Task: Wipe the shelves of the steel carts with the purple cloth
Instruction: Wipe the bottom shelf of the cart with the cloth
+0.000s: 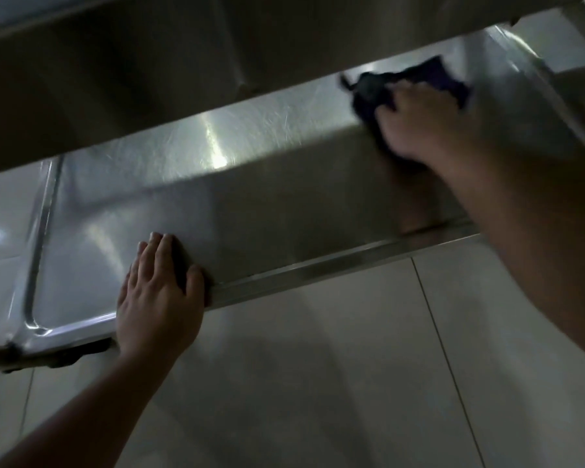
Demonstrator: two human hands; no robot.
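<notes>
From the head camera, we look down at a low shelf (250,184) of a steel cart, with the underside of a higher shelf (149,62) filling the top of the view from ten to one o'clock. Pale floor tiles (352,366) spread across the lower half.

We judge the wiping to be under way. The purple cloth (433,79) sits at the far right end of the low shelf, at about one o'clock, so this corner is being cleaned now. The steel to its left shows fine scratches and glare, and we cannot tell which parts are already wiped. No other cart is in view, so how much is left we cannot say.

Our right hand (419,126) is on top of the cloth, fingers (395,92) curled down into the bunched fabric and gripping it against the shelf; the hand is blurred.

Our left hand (159,298), at seven o'clock, lies flat on the near left part of the shelf, fingers (156,251) straight and close together, thumb hooked at the front rim (318,268). It holds nothing and seems to steady the cart.
</notes>
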